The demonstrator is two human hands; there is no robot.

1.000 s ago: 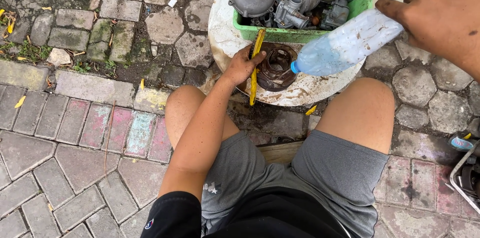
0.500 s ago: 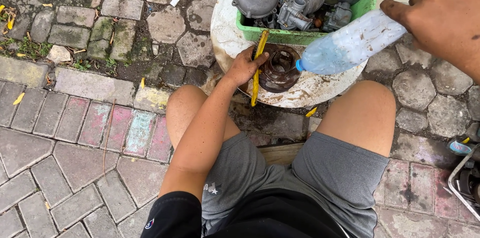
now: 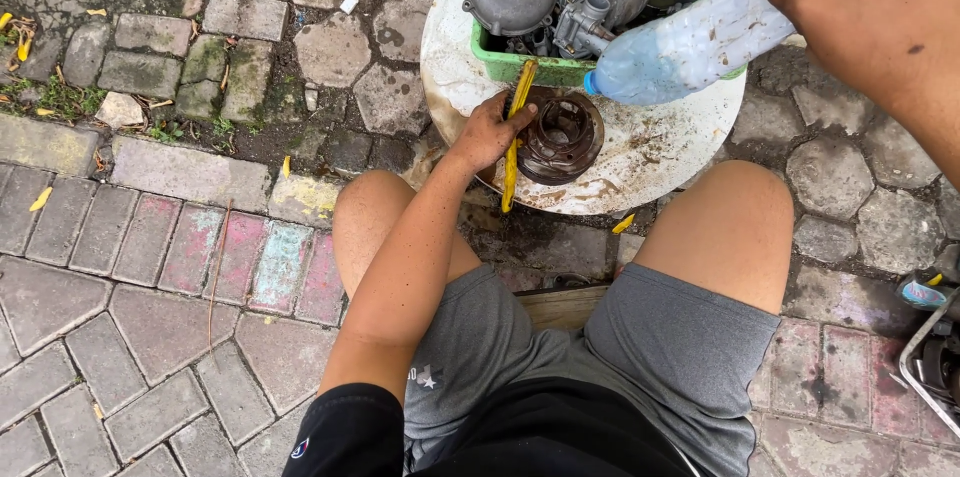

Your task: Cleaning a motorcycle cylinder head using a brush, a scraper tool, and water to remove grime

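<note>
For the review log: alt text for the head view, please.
A seated person's left hand holds a yellow brush against a rusty round engine part on a white round tray, while the right hand tilts a plastic bottle over it.

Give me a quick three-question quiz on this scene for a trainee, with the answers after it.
1. True or false: the left hand holds a yellow tool.
2. What does the right hand hold? A) a hammer B) a plastic bottle C) a rag
3. Fill in: the rusty round part lies on a white ____.

Key:
1. True.
2. B; its mouth points down toward the rusty part.
3. Basin, with the green crate of engine parts at its far side.
</note>
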